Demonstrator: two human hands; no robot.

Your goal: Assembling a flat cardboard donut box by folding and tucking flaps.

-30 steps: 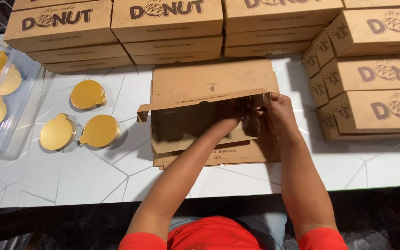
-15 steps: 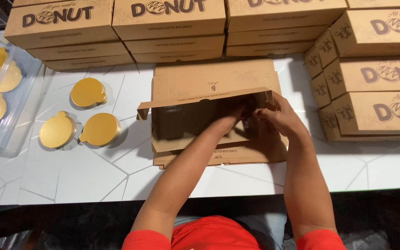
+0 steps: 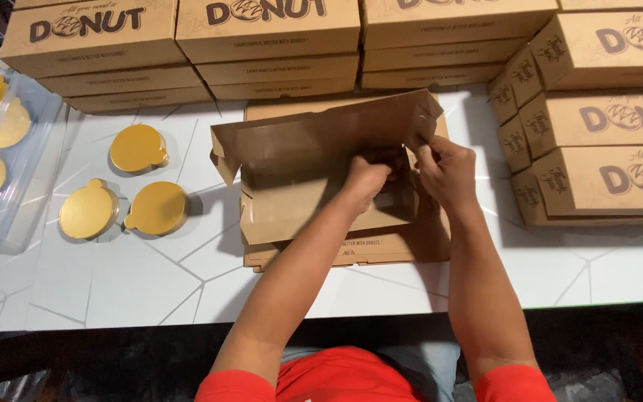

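Note:
A flat brown cardboard box (image 3: 314,152) lies half folded on the white table, on top of other unfolded box blanks (image 3: 411,242). Its long side panel stands raised toward me. My left hand (image 3: 366,179) reaches across to the right end of that panel and pinches the cardboard there. Beside it my right hand (image 3: 448,170) grips the right end flap near the corner. Both hands touch the same box, close together.
Stacks of closed brown boxes (image 3: 262,45) line the back of the table, and more boxes (image 3: 604,126) are stacked at the right. Three round gold cake boards (image 3: 137,147) lie at the left. A clear plastic bin (image 3: 9,171) with more gold boards is at the far left.
The raised side panel has come further up and its right corner flap now sticks out. Both hands have shifted slightly along the right end of the box.

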